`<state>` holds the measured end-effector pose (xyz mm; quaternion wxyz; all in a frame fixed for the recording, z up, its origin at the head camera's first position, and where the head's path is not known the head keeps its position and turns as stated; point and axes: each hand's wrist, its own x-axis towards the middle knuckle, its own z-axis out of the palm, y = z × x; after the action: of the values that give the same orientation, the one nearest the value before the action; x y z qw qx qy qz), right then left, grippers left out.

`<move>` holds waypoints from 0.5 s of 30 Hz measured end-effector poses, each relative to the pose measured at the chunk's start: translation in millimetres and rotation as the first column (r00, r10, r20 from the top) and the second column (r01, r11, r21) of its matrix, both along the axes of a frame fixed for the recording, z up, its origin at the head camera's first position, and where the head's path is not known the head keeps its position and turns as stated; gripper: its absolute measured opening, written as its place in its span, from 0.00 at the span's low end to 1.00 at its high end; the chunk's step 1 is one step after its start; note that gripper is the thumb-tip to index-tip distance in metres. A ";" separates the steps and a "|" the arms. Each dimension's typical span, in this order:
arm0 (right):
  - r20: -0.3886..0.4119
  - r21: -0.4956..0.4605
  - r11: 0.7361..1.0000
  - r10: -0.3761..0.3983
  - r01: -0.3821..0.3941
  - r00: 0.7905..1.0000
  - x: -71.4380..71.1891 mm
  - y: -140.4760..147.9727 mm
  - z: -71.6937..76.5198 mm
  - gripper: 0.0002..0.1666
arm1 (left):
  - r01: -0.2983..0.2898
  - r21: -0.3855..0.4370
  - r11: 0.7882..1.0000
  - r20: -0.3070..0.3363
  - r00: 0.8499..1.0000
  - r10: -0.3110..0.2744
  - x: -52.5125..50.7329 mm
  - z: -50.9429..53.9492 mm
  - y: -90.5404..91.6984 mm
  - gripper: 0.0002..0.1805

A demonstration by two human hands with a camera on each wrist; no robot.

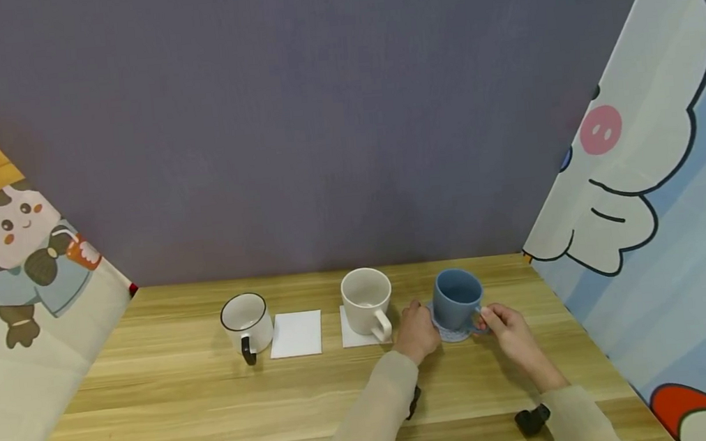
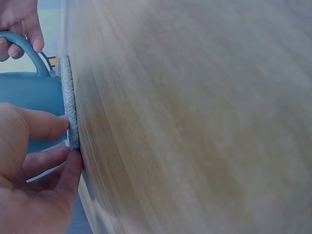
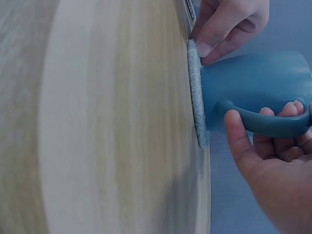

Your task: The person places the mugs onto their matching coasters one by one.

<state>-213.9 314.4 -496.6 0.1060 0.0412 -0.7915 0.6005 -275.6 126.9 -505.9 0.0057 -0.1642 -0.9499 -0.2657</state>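
Observation:
A blue mug (image 1: pixel 451 308) stands upright on a round woven pale-blue coaster (image 1: pixel 454 335) at the right of the table. My right hand (image 1: pixel 515 339) holds the mug by its handle; the right wrist view shows fingers curled round the handle (image 3: pixel 273 124). On the mug's left side, my left hand (image 1: pixel 417 330) pinches the edge of the coaster, thumb on top, as the left wrist view shows along the braided rim (image 2: pixel 71 105). In the right wrist view the coaster (image 3: pixel 196 97) lies against the mug's base, close to the tabletop.
Left of my hands a white mug (image 1: pixel 363 307) stands on a square white coaster (image 1: pixel 351 340). Further left lie another square white coaster (image 1: pixel 296 334) and a white mug with black rim and handle (image 1: pixel 251 324). A grey wall (image 1: pixel 319 125) borders the wooden table (image 1: pixel 219 421).

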 end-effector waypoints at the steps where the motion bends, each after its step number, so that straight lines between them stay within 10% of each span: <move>1: -0.003 0.001 1.000 0.000 0.000 1.000 -0.1 -0.2 0.1 0.21 | -0.001 0.001 1.000 -0.002 1.000 0.001 -0.3 -0.2 0.0 0.07; 15: 0.004 0.049 0.998 -0.043 0.043 0.999 -0.3 -0.5 -1.7 0.21 | -0.012 0.011 1.000 0.001 1.000 0.012 0.7 1.4 1.0 0.08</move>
<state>-214.1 313.9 -498.2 0.1159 0.0252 -0.8068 0.5787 -274.9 127.9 -504.5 0.0080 -0.1582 -0.9495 -0.2708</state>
